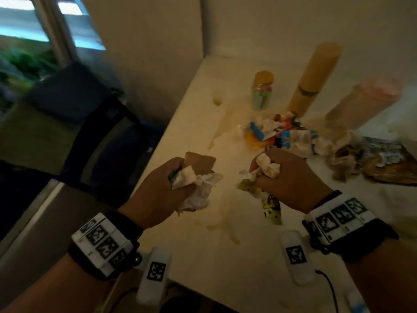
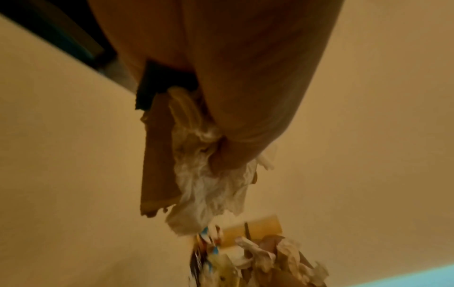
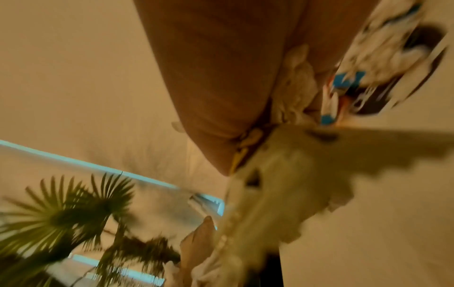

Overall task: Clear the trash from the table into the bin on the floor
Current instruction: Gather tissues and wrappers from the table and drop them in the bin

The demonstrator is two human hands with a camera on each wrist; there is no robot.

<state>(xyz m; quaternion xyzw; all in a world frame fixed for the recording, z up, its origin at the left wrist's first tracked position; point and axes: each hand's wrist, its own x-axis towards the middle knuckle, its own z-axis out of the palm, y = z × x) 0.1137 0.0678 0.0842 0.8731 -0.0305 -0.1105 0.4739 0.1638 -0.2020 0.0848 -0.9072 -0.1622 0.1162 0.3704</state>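
Observation:
My left hand grips a bundle of trash above the white table: a torn brown cardboard piece and crumpled white tissue. The left wrist view shows the same cardboard and tissue hanging from the fist. My right hand grips a wad of tissue and a yellow-green printed wrapper that dangles below it. More trash, wrappers and crumpled paper, lies in a heap just beyond the right hand. A dark bin stands on the floor left of the table.
A small jar with a yellow lid, a tall tan tube and a pinkish container stand at the back of the table. A flattened printed bag lies at the right. A window and plants are at far left.

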